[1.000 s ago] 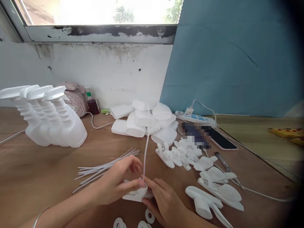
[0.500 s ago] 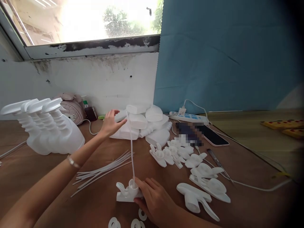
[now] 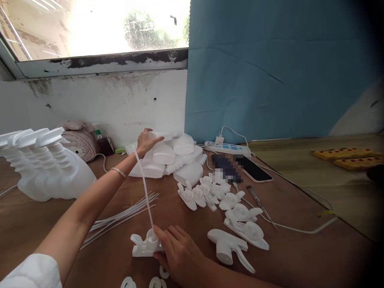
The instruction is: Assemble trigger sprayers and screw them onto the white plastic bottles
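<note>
In my right hand [image 3: 181, 254], a white trigger spray head [image 3: 147, 245] lies upside down near the table's front, its collar facing up. A thin white dip tube [image 3: 146, 192] rises from that collar and leans left, passing close to my left forearm. My left hand [image 3: 147, 142] is stretched out to the heap of white bottles [image 3: 163, 154] at the back, thumb and fingers apart beside the top bottle [image 3: 165, 137]. Whether it touches that bottle I cannot tell. Several white washers [image 3: 128, 282] lie in front of my right hand.
More dip tubes [image 3: 120, 218] lie left of centre; loose spray heads [image 3: 231, 200] spread to the right. Assembled spray bottles [image 3: 54, 172] stand at the left. A screwdriver [image 3: 261, 205], a phone [image 3: 255, 168], a power strip [image 3: 229, 148] and its cable are on the right.
My left hand has reached farther forward to the bottle heap, and the tube now leans left. The view has shifted right. My right hand still holds the spray head.
</note>
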Action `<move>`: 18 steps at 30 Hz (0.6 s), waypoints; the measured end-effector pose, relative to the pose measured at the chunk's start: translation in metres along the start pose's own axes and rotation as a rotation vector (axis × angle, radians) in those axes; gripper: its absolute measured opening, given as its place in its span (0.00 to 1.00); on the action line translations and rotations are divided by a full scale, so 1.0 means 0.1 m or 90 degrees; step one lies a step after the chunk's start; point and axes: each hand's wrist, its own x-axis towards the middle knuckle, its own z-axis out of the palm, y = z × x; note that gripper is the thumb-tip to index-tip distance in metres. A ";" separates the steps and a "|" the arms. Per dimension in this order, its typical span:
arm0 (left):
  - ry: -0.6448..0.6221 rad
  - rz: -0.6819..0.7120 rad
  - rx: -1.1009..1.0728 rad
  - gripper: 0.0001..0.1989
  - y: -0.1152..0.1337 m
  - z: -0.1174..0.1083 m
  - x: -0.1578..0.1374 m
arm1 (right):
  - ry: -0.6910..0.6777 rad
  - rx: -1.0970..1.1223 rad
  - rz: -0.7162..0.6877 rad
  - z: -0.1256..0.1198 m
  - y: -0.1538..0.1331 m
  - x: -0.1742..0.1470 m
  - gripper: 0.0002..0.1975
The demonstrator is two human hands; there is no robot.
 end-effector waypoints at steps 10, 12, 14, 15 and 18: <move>0.179 -0.037 -0.633 0.20 -0.14 -1.33 -0.69 | 0.001 0.049 0.023 -0.08 -0.03 0.04 0.19; 0.220 0.014 -0.644 0.20 -0.08 -1.64 -0.81 | 0.039 0.067 0.021 -0.10 -0.05 0.05 0.18; 0.233 0.084 -0.619 0.19 0.02 -1.91 -0.87 | 0.073 0.087 0.021 -0.12 -0.06 0.06 0.18; 0.236 0.121 -0.601 0.19 0.06 -2.03 -0.89 | 0.088 0.093 0.025 -0.13 -0.06 0.06 0.19; 0.266 0.206 -0.570 0.16 0.13 -2.27 -0.94 | 0.132 0.089 0.050 -0.14 -0.03 0.01 0.19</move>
